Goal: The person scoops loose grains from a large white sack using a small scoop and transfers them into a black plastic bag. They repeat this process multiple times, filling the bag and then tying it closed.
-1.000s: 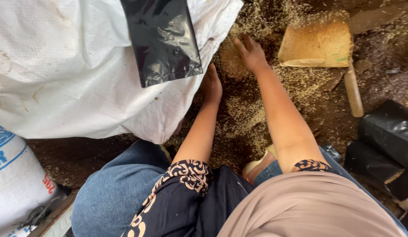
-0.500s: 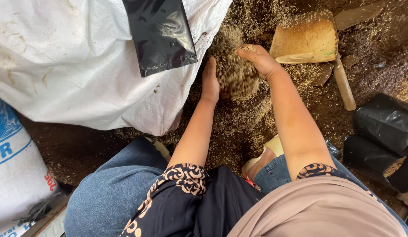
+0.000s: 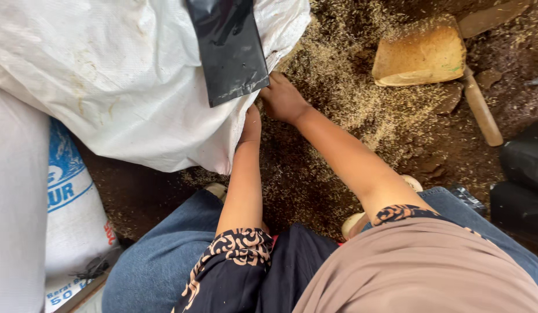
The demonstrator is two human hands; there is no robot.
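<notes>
The fingers of both the left hand and the right hand are hidden at the edge of the white sack; their spread cannot be told. Husks are scattered on the ground beside a black bag.

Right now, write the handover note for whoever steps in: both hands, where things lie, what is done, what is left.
Left hand: pressed against the edge of the white sack, fingers hidden by it.
Right hand: knuckles up at the sack's edge, under the black plastic bag; whether it grips anything cannot be seen.
Husk-like chaff is strewn over the dirt.
A wooden scoop lies untouched beyond the right arm.
Done: both hands at the sack.
Left: much chaff on the ground.
</notes>
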